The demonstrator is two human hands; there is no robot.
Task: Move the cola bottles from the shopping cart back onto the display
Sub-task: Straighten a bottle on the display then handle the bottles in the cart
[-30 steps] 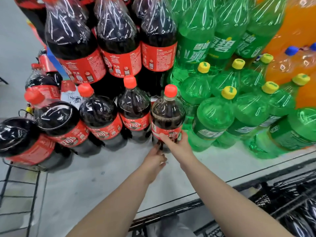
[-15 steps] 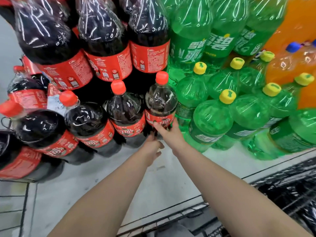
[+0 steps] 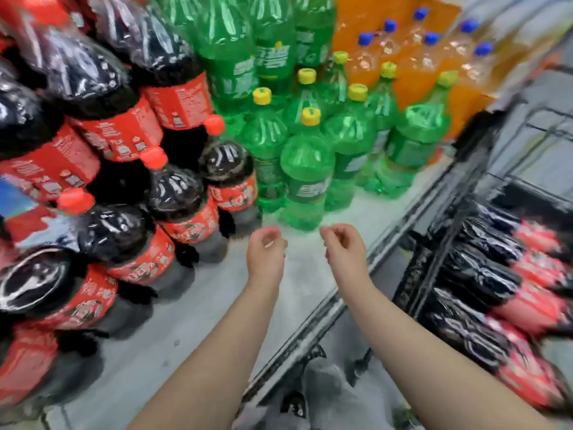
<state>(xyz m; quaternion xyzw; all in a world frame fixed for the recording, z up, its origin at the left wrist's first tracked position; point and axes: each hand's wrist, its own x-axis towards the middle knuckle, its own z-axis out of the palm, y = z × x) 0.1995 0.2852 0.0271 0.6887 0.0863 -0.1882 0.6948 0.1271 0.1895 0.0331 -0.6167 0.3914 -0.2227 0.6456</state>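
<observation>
A row of dark cola bottles with red caps and red labels stands on the grey display shelf (image 3: 173,330); the rightmost one (image 3: 228,178) sits beside the green bottles. My left hand (image 3: 266,251) and my right hand (image 3: 344,248) hover empty over the shelf, a little in front of that bottle, fingers loosely curled and touching nothing. At the right, several cola bottles (image 3: 483,274) lie on their sides in the black wire shopping cart (image 3: 446,231).
Larger wrapped cola bottles (image 3: 117,119) are stacked behind the row. Green bottles with yellow caps (image 3: 307,169) fill the shelf's middle, orange bottles with blue caps (image 3: 412,63) the far right. A metal shelf edge (image 3: 313,333) runs between shelf and cart. The frame is motion-blurred.
Both hands have let go of the rightmost cola bottle and drawn back toward me. The view has swung right, so the cart with its bottles now shows.
</observation>
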